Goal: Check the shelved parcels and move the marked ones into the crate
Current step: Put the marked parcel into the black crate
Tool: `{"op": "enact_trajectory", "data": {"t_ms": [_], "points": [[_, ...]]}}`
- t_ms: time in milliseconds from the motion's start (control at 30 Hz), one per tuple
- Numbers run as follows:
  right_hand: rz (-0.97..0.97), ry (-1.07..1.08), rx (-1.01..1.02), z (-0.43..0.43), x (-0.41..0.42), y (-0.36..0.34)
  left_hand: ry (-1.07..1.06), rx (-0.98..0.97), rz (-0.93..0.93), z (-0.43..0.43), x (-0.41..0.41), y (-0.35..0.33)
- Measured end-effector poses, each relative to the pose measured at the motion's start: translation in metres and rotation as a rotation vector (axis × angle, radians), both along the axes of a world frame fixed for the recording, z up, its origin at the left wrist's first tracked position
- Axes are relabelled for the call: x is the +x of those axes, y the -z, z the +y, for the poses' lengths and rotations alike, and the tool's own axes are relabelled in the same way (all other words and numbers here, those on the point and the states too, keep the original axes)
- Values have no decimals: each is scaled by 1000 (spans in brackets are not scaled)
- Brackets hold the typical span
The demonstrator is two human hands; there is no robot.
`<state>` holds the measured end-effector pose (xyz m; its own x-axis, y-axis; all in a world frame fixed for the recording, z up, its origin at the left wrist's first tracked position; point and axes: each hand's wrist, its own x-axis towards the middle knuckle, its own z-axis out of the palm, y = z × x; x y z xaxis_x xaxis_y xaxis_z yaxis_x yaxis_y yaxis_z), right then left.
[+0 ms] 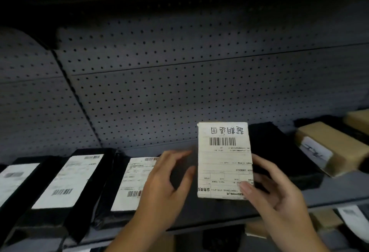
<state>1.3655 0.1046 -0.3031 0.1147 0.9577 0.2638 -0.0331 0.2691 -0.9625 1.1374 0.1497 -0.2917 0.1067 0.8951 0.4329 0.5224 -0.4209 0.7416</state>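
Gripping flat black paper-labelled parcel (224,162)

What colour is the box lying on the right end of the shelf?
Tan brown box with a white label, seen in the head view.

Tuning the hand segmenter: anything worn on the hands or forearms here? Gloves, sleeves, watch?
Nothing worn. The left hand and right hand are bare: no gloves, rings or markings visible. The forearms are bare to the frame edge, with no sleeves or watch.
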Motion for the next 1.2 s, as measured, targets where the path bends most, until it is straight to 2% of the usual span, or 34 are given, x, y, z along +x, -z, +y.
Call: {"op": "enact_trajectory", "data": {"t_ms": [400,567,900,1200], "points": [[43,538,-13,-91,-50,13,415,77,97,-9,-15,1],[37,719,-59,-139,-55,16,586,114,244,-21,-4,13],[26,961,-65,-234,-17,17,816,197,305,-74,88,24],[61,1169,-119,-340,51,34,998,264,394,-163,201,26]]}}
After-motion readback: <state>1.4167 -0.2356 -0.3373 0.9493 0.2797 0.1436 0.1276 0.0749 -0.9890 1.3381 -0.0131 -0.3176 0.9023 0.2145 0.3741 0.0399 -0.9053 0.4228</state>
